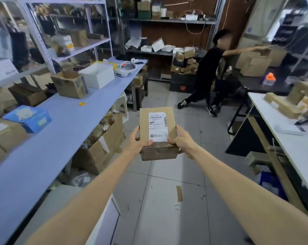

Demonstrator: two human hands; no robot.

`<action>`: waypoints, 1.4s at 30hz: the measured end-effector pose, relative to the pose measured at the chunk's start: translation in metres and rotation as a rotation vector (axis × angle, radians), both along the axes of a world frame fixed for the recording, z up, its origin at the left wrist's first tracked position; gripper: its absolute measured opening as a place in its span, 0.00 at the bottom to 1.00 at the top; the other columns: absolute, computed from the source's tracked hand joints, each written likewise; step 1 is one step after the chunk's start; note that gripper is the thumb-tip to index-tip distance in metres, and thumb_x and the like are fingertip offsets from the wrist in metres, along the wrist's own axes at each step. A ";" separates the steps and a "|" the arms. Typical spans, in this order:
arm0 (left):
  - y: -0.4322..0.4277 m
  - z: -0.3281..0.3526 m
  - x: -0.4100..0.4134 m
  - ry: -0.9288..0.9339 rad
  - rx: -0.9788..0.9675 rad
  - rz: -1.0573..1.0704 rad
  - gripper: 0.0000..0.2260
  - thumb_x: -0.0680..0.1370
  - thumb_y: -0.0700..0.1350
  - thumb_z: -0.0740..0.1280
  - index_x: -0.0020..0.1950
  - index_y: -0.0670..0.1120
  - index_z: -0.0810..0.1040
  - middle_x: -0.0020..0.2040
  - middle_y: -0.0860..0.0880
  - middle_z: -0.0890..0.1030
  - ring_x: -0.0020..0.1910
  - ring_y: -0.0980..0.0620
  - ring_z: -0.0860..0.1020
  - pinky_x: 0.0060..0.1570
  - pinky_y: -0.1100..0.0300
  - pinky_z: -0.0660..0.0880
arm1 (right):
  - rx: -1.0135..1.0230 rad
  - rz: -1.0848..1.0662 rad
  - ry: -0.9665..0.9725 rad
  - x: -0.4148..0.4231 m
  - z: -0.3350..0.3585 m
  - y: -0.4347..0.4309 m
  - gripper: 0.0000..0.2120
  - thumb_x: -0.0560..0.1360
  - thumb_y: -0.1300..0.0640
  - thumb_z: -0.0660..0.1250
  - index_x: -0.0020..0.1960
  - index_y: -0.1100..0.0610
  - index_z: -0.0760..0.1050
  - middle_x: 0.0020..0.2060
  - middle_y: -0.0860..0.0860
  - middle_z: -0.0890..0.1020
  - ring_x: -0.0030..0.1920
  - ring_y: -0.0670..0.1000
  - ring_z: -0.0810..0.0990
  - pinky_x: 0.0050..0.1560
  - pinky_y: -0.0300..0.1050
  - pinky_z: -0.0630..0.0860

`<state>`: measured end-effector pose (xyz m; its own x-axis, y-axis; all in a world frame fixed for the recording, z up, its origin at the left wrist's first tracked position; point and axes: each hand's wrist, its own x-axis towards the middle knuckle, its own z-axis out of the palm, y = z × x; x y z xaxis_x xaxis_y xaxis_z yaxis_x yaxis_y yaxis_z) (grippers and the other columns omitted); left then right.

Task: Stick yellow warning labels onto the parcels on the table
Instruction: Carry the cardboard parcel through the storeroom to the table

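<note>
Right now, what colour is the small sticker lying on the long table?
Yellow sticker, head view.

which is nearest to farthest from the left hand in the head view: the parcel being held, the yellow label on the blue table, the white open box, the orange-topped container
1. Parcel: gripped by the left hand itself.
2. Yellow label: on the blue table, up and left.
3. White open box: farther back on that table.
4. Orange-topped container: across the aisle on the dark table, far right.
</note>
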<state>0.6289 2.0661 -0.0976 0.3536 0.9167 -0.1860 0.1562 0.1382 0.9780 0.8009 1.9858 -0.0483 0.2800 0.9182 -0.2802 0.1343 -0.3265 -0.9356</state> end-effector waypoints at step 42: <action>0.347 -0.026 -0.161 -0.213 -0.083 1.104 0.37 0.68 0.35 0.75 0.73 0.53 0.64 0.57 0.40 0.80 0.50 0.47 0.80 0.41 0.54 0.78 | -0.033 1.148 -0.053 -0.192 -0.047 0.566 0.26 0.77 0.64 0.64 0.69 0.45 0.62 0.49 0.47 0.78 0.44 0.44 0.78 0.30 0.36 0.74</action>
